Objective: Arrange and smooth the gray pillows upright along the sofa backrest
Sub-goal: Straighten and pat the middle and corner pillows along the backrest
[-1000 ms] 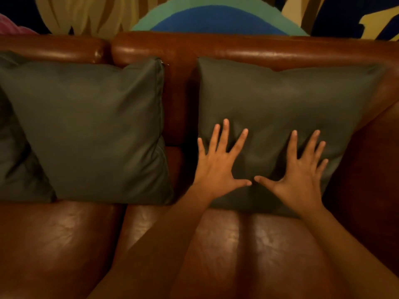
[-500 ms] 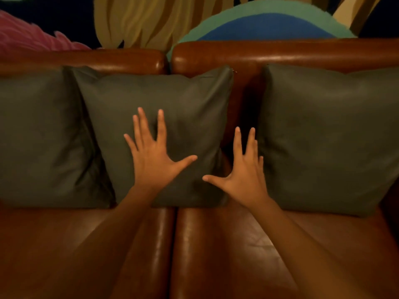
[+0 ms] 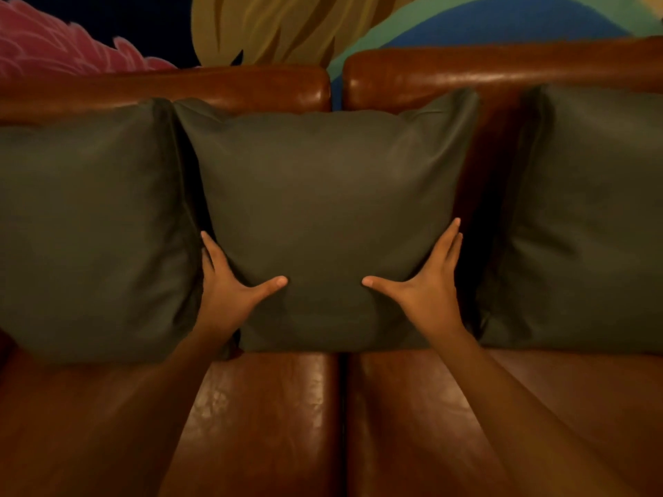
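Observation:
Three gray pillows stand upright against the brown leather sofa backrest [image 3: 502, 71]. The middle pillow [image 3: 330, 195] sits over the gap between the two back cushions. My left hand [image 3: 229, 285] clasps its lower left edge, fingers tucked along the side and thumb on the front. My right hand [image 3: 427, 285] mirrors this on the lower right edge. The left pillow [image 3: 89, 224] touches the middle one. A strip of backrest separates the right pillow [image 3: 588, 217] from the middle one.
The brown leather seat cushions [image 3: 272, 417] lie below the pillows, split by a seam in the middle. A painted wall [image 3: 272, 26] with pink, tan and blue shapes rises behind the sofa.
My hands left the right pillow and moved left. They went from lying flat with spread fingers to clasping the middle pillow's two lower sides. The view shifted left and closer.

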Demonstrator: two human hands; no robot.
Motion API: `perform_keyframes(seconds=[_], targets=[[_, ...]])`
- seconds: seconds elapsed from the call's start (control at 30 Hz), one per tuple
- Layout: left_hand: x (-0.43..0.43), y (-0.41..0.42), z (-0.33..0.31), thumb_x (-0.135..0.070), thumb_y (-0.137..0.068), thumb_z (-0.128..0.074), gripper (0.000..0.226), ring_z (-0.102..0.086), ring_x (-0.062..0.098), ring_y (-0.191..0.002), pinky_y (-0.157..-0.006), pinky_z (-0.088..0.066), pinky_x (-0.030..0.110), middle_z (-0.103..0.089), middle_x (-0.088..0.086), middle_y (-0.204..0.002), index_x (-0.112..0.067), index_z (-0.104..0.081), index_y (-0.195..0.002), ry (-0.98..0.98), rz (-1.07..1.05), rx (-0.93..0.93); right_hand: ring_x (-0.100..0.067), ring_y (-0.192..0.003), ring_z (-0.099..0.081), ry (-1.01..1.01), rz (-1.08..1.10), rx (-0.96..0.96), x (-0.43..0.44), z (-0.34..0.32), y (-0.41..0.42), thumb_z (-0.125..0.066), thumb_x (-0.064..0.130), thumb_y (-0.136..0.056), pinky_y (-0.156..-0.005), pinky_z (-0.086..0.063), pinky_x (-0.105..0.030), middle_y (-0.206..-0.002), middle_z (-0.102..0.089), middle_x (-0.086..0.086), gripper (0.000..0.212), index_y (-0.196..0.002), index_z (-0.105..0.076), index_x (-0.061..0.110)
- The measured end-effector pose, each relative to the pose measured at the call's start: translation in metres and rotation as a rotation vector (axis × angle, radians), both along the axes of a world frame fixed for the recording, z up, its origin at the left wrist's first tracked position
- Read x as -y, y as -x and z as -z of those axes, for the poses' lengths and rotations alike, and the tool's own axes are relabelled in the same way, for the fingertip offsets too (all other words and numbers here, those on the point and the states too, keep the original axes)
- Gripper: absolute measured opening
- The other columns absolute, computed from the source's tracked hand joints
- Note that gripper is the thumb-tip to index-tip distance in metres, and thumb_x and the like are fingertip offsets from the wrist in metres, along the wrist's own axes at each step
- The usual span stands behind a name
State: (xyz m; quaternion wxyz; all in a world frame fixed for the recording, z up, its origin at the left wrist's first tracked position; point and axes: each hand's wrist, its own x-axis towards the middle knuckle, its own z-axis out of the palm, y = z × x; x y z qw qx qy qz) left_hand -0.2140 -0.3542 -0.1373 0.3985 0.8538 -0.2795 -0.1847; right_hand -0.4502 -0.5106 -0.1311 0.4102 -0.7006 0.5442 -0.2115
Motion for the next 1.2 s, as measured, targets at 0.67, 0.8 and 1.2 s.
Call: perform_keyframes(seconds=[0.67,0.8,1.2], targets=[[0.006,0.015,0.016,-0.053,-0.050,-0.087,0.114,-0.051,0.001,-0.126,-0.108,-0.042,0.033,-0.051,-0.015,-0.140,-0.025,-0.035,-0.147,0.294,-0.029,-0.234,-0.008,-0.138,-0.051,0.016,0.036,0.343,0.000,0.015,0.001,-0.097,0.051,-0.049,-0.116,-0.044,-0.035,-0.155,-0.051,0.007,0.139,-0.164,-0.023,0.024],[0.006,0.024,0.010,-0.054,-0.053,-0.088,0.109,-0.052,0.000,-0.125,-0.107,-0.044,0.038,-0.054,-0.019,-0.137,-0.031,-0.037,-0.146,0.313,-0.004,-0.250,-0.007,-0.140,-0.049,0.061,0.042,0.373,0.003,0.008,0.007,-0.091,0.058,-0.048,-0.116,-0.043,-0.032,-0.156,-0.049,0.008,0.139,-0.164,-0.024,0.021],[0.028,0.020,0.023,-0.059,-0.045,-0.085,0.123,-0.049,0.002,-0.125,-0.107,-0.041,0.030,-0.049,-0.024,-0.133,-0.029,-0.028,-0.150,0.244,0.039,-0.219,-0.004,-0.139,-0.045,0.068,0.077,0.315,0.012,0.021,0.019,-0.094,0.057,-0.046,-0.111,-0.038,-0.021,-0.158,-0.043,0.013,0.141,-0.164,-0.021,0.027]])
